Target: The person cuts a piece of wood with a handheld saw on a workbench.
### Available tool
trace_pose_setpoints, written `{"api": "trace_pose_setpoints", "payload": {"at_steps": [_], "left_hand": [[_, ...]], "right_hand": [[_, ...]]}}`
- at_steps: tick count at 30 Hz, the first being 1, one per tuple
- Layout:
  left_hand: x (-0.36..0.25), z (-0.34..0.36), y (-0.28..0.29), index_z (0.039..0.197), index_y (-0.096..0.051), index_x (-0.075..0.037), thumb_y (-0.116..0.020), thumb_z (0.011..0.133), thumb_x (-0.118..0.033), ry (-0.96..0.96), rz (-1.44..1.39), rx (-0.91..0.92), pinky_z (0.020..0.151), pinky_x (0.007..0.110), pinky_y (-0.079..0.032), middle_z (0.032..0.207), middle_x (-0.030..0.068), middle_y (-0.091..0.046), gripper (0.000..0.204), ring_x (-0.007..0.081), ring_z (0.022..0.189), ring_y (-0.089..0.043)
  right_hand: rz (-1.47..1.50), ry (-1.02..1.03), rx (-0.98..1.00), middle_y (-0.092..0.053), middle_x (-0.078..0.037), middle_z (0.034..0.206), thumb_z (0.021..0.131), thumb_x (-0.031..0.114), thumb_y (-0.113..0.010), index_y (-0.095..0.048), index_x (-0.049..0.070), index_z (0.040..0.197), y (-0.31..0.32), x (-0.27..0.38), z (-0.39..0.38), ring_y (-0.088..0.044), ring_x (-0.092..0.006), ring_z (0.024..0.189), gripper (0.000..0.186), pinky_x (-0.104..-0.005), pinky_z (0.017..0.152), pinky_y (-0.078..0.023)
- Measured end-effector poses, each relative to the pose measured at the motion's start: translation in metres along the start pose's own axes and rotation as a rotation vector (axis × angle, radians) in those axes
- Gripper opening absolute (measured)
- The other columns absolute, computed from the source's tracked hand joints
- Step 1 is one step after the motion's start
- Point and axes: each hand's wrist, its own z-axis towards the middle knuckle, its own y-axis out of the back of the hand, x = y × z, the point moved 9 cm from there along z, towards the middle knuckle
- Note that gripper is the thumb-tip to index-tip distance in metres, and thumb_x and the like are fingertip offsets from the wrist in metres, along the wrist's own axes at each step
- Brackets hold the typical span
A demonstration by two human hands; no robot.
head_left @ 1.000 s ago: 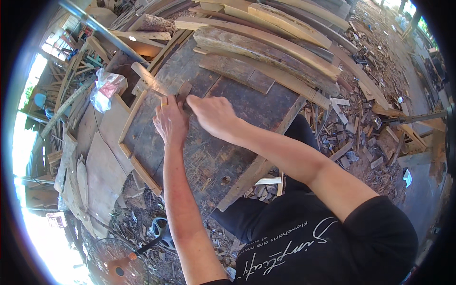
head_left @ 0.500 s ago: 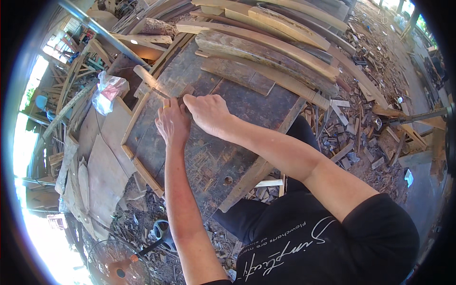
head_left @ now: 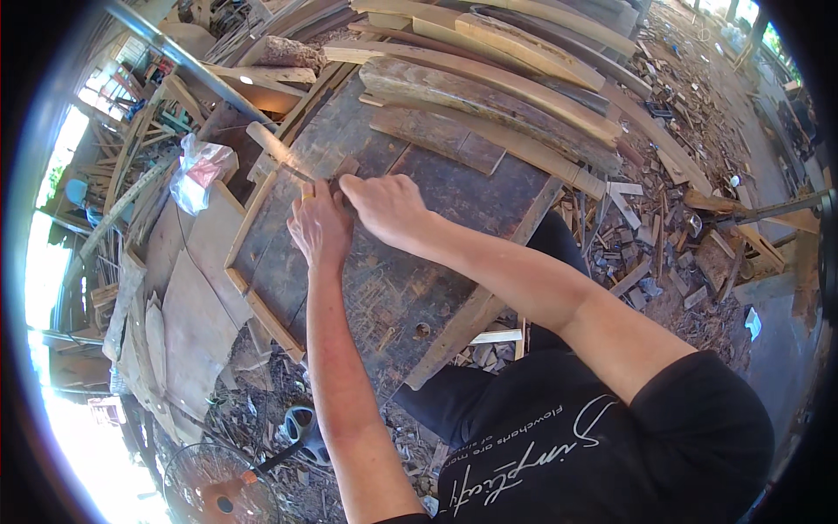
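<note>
Both of my hands are close together over the far left part of a dark, worn wooden worktable (head_left: 375,288). My left hand (head_left: 321,225), with a ring on one finger, has its fingers curled at the thin end of a tool with a round wooden handle (head_left: 272,147). The handle points away toward the far left; the tool's working end is hidden under my fingers. My right hand (head_left: 384,205) is closed just right of it, slightly blurred, and what it grips is hidden. A small brown wood piece (head_left: 347,166) shows just beyond my fingers.
Long curved wood pieces (head_left: 489,96) are stacked along the table's far side, with a flat board (head_left: 436,140) before them. A plastic bag (head_left: 199,175) hangs at the left. Wood scraps (head_left: 637,236) cover the ground at right. A fan (head_left: 223,489) stands lower left.
My right hand has shifted very slightly, still closed beside the left. The view has moved a little; the tool and wood lie as before.
</note>
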Motion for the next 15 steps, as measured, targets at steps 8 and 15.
{"api": "trace_pose_setpoints", "payload": {"at_steps": [8,15], "left_hand": [[-0.005,-0.001,0.010,0.105,-0.059,-0.007,-0.056,0.090,-0.022,-0.049,-0.009,-0.058,0.079,0.050,-0.047,0.106,0.0151,-0.061,0.021,0.0363,0.098,-0.060],[0.001,-0.001,0.002,0.104,-0.058,-0.005,-0.057,0.091,-0.021,-0.010,0.009,-0.026,0.081,0.049,-0.046,0.106,0.0142,-0.060,0.020,0.0352,0.098,-0.059]], "right_hand": [[-0.042,-0.090,0.099,-0.066,-0.016,0.075,0.088,0.010,-0.048,-0.050,0.006,0.095,0.022,-0.004,-0.039,-0.068,-0.0343,0.076,0.008,-0.0464,0.063,-0.050],[0.000,0.023,-0.051,-0.067,-0.015,0.075,0.088,0.008,-0.048,-0.051,0.007,0.096,0.006,-0.004,-0.019,-0.067,-0.0358,0.074,0.009,-0.0471,0.062,-0.049]]}}
